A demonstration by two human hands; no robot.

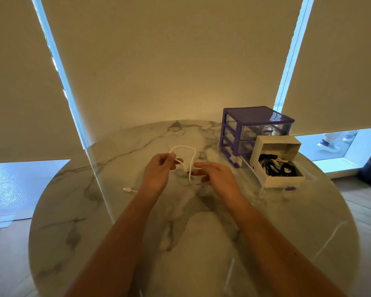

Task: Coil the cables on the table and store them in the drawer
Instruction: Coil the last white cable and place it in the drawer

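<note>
Pinching a white cable, the left hand — right hand relaxed — near the drawer unit.

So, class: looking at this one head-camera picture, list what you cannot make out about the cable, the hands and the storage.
- White cable: its middle run passes behind the left hand and right hand.
- Right hand's grip: fingertips face away, so contact with the cable is unclear.
- Purple drawer unit: contents blurred behind clear fronts and partly blocked by the white box.
- Dark cables in the box: too tangled to count.
</note>
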